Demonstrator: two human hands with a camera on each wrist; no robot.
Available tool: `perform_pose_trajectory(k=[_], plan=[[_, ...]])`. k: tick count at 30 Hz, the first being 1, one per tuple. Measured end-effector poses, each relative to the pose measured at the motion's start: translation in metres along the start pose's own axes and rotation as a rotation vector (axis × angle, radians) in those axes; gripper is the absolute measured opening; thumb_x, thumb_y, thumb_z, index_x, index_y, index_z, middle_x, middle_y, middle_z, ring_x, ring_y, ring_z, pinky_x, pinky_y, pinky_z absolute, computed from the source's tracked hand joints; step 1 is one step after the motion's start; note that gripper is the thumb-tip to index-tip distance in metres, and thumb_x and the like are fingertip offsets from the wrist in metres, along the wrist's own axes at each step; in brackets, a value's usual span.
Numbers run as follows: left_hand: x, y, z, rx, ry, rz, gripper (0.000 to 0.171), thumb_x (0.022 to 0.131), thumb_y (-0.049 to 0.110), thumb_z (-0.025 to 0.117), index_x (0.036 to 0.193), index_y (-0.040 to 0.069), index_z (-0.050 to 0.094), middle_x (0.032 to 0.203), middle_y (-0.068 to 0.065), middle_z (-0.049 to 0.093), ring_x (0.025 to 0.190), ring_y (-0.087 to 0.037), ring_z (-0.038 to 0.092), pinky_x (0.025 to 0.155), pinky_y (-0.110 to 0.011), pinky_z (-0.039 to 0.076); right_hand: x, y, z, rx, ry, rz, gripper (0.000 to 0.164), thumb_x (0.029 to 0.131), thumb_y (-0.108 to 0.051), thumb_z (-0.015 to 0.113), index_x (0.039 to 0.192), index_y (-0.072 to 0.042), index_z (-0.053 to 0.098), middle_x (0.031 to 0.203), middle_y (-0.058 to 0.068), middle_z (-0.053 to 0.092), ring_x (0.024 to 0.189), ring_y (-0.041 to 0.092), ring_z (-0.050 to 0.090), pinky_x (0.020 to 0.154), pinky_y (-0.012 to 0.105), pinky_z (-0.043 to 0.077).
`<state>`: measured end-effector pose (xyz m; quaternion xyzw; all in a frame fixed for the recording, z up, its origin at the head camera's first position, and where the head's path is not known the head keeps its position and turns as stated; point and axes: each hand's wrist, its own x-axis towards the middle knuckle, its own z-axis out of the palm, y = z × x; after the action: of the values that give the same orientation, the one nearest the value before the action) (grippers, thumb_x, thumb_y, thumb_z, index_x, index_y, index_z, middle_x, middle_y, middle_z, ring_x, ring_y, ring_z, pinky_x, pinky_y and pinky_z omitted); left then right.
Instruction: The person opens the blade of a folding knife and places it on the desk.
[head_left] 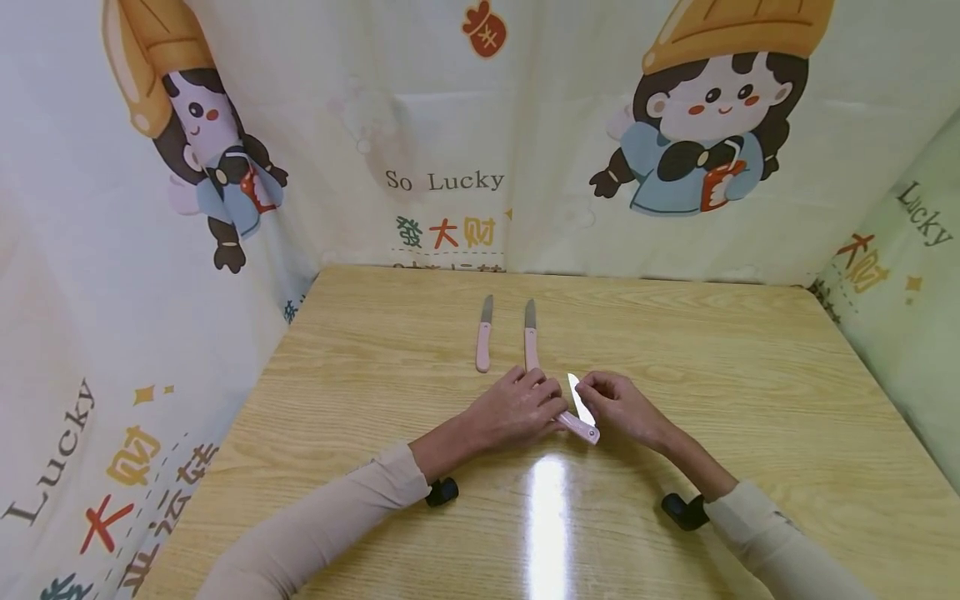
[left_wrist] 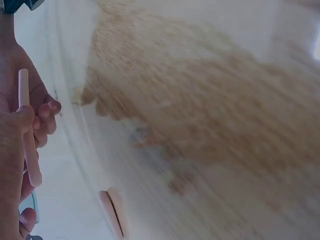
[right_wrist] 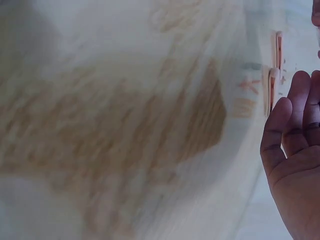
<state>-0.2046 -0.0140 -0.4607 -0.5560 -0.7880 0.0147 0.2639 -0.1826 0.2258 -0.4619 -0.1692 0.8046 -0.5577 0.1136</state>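
Note:
In the head view my left hand [head_left: 517, 407] grips a folding knife by its pink handle [head_left: 577, 427]. The blade [head_left: 580, 402] is partly swung out at an angle from the handle and shines white. My right hand [head_left: 621, 408] pinches the blade near its tip between thumb and fingers. In the left wrist view the left thumb lies across the pink handle [left_wrist: 31, 155]. The right wrist view shows the right hand's [right_wrist: 297, 150] bent fingers, but the held knife cannot be made out there.
Beyond the hands, two more pink-handled folding knives lie with blades out, the left knife [head_left: 483, 342] and the right knife [head_left: 531, 337]. The left hand partly covers the right one's handle end. A wooden table [head_left: 360, 358] meets a printed curtain [head_left: 562, 150] behind. Light glares near the front.

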Motion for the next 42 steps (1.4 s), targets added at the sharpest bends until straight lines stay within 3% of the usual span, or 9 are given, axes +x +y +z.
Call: perform_pose_trajectory(k=[7, 13, 18, 22, 28, 33, 37, 42], plan=[[0.000, 0.000, 0.001, -0.052, -0.042, -0.029, 0.034, 0.102, 0.046, 0.059, 0.116, 0.019, 0.073, 0.110, 0.000, 0.062, 0.097, -0.020, 0.058, 0.081, -0.034, 0.047, 0.000, 0.002, 0.000, -0.026, 0.013, -0.007, 0.024, 0.109, -0.015, 0.051, 0.094, 0.002, 0.060, 0.077, 0.005, 0.051, 0.067, 0.013, 0.046, 0.059, 0.025, 0.038], [0.001, -0.003, 0.005, -0.132, -0.018, -0.035, 0.031, 0.101, 0.041, 0.064, 0.116, 0.016, 0.074, 0.111, -0.002, 0.062, 0.098, -0.021, 0.056, 0.084, -0.033, 0.048, -0.004, 0.005, -0.003, -0.015, 0.048, -0.015, 0.023, 0.108, -0.015, 0.052, 0.093, 0.002, 0.059, 0.078, 0.013, 0.054, 0.069, 0.018, 0.049, 0.060, 0.026, 0.041], [0.002, -0.005, 0.008, -0.196, 0.032, 0.008, 0.027, 0.100, 0.034, 0.068, 0.111, 0.011, 0.074, 0.109, -0.004, 0.062, 0.097, -0.019, 0.056, 0.086, -0.026, 0.048, -0.007, 0.007, -0.005, 0.009, 0.072, 0.029, 0.027, 0.108, -0.018, 0.052, 0.093, 0.003, 0.059, 0.079, 0.015, 0.055, 0.071, 0.019, 0.051, 0.061, 0.027, 0.042], [0.004, -0.006, 0.007, -0.172, 0.057, 0.052, 0.027, 0.100, 0.032, 0.066, 0.114, 0.010, 0.075, 0.110, -0.005, 0.061, 0.099, -0.018, 0.056, 0.088, -0.022, 0.047, -0.006, 0.005, -0.005, 0.000, 0.082, 0.076, 0.037, 0.110, -0.029, 0.048, 0.095, 0.002, 0.063, 0.079, 0.010, 0.054, 0.070, 0.017, 0.048, 0.060, 0.027, 0.042], [0.005, -0.005, 0.008, -0.136, 0.064, 0.075, 0.029, 0.101, 0.035, 0.064, 0.117, 0.012, 0.074, 0.111, -0.005, 0.061, 0.101, -0.018, 0.056, 0.090, -0.023, 0.047, -0.004, 0.002, -0.006, -0.032, 0.070, 0.034, 0.037, 0.110, -0.027, 0.049, 0.092, 0.000, 0.066, 0.077, 0.008, 0.054, 0.070, 0.018, 0.048, 0.061, 0.028, 0.041], [0.002, -0.003, 0.010, -0.096, 0.108, 0.067, 0.029, 0.099, 0.040, 0.066, 0.109, 0.015, 0.076, 0.106, -0.002, 0.063, 0.094, -0.015, 0.057, 0.082, -0.024, 0.049, -0.005, 0.003, -0.004, -0.045, 0.054, 0.010, 0.037, 0.109, -0.024, 0.050, 0.079, -0.004, 0.060, 0.072, 0.009, 0.053, 0.067, 0.018, 0.045, 0.059, 0.027, 0.039], [-0.001, -0.001, 0.012, -0.066, 0.133, 0.052, 0.030, 0.099, 0.042, 0.066, 0.106, 0.016, 0.077, 0.104, -0.001, 0.064, 0.091, -0.015, 0.057, 0.077, -0.025, 0.050, -0.003, 0.001, -0.003, -0.048, 0.040, -0.010, 0.037, 0.110, -0.024, 0.050, 0.079, -0.005, 0.059, 0.070, 0.008, 0.050, 0.065, 0.016, 0.043, 0.059, 0.028, 0.038], [-0.003, -0.002, 0.012, -0.071, 0.135, 0.027, 0.031, 0.100, 0.041, 0.064, 0.105, 0.014, 0.077, 0.103, -0.003, 0.063, 0.089, -0.017, 0.057, 0.079, -0.026, 0.050, -0.002, 0.000, -0.004, -0.048, 0.046, -0.021, 0.036, 0.110, -0.023, 0.049, 0.082, -0.004, 0.060, 0.075, 0.006, 0.056, 0.071, 0.022, 0.052, 0.063, 0.032, 0.045]])
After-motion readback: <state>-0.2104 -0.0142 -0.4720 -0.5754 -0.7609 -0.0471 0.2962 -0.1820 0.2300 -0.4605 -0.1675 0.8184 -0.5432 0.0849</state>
